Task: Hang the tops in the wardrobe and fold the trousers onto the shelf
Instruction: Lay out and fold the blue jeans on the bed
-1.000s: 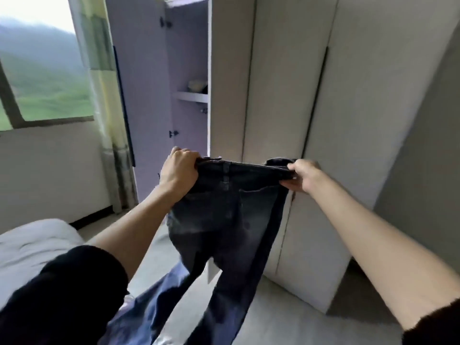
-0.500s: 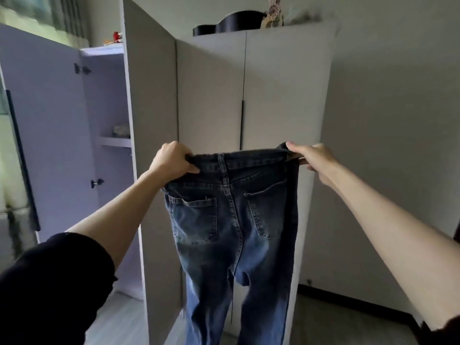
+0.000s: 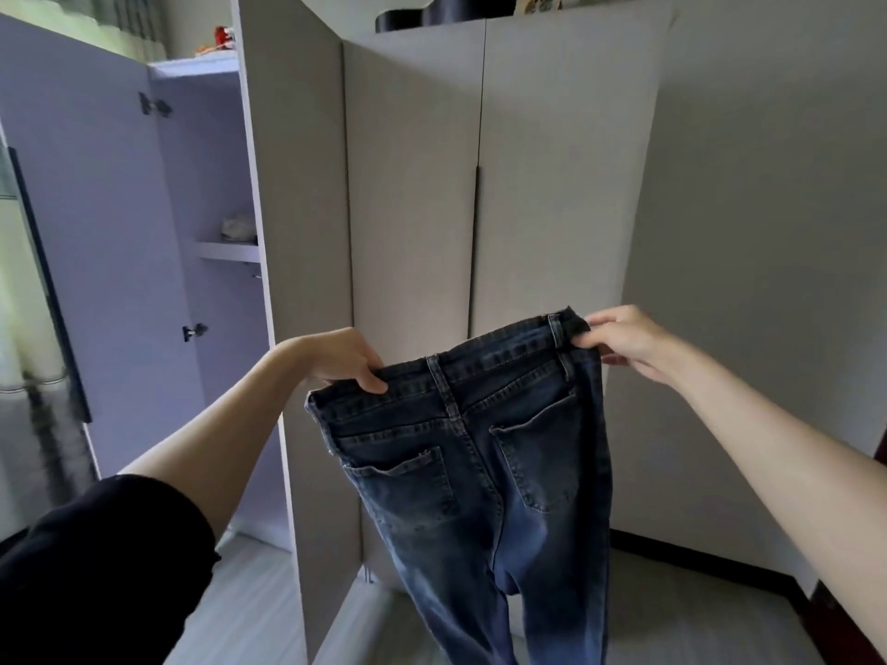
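Denim trousers: dark blue jeans hang in the air in the middle of the view, back side toward the camera, both back pockets showing, the legs dropping out of the lower edge of the frame.
Waistband: stretched between the two hands and tilted, its right end higher than its left.
Left hand: fingers and thumb curled over the left end of the waistband, gripping the denim; the bare forearm runs down to a black sleeve at the near left.
Right hand: pinching the right end of the waistband beside a belt loop, fingertips closed on the cloth; the bare forearm leaves the frame at the right.
Wardrobe: tall pale grey wooden wardrobe stands just beyond the jeans, its two right-hand doors closed with a thin dark handle strip between them.
Open door: lilac-lined wardrobe door swung out at the far left, two metal hinges on its inner face.
Shelf: white shelf board inside the open left compartment, with a small pale item on it, too blurred to identify.
Wardrobe top: dark curved object rests there, with a small patterned object to its right.
Floor: light grey floor below, dark skirting along the right wall.
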Demonstrator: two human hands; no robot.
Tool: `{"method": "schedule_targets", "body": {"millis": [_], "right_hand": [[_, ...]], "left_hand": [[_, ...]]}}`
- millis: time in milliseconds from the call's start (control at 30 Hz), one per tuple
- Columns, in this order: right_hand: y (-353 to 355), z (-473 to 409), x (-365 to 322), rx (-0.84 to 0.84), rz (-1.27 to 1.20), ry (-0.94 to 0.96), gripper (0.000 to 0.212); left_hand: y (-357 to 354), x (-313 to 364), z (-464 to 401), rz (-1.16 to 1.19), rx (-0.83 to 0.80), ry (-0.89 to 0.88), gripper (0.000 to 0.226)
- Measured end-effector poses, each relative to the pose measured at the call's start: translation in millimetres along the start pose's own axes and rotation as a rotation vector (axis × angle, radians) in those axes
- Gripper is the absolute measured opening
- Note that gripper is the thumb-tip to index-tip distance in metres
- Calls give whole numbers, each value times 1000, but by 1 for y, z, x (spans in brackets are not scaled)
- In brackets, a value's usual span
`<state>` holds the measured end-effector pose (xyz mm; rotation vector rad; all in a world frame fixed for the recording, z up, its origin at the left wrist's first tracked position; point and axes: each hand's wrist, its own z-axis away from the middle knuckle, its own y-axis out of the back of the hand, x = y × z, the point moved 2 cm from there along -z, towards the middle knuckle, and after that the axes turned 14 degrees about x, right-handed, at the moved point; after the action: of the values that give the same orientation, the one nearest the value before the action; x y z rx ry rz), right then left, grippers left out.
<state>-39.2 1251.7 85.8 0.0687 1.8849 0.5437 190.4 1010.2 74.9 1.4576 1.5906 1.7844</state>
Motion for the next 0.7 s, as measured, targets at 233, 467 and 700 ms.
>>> {"method": "schedule_targets", "body": {"millis": [233, 467, 700], "right_hand": [[-31, 11, 13, -87, 394, 69, 19], [-60, 37, 2, 36, 299, 142, 23], [-69, 104, -62, 152, 115, 340, 19]], "left_hand": [[-34, -11, 3, -288, 71, -25, 21], [-14, -46, 12, -285, 370, 19, 14], [41, -70, 74, -313, 710, 76, 24]]}}
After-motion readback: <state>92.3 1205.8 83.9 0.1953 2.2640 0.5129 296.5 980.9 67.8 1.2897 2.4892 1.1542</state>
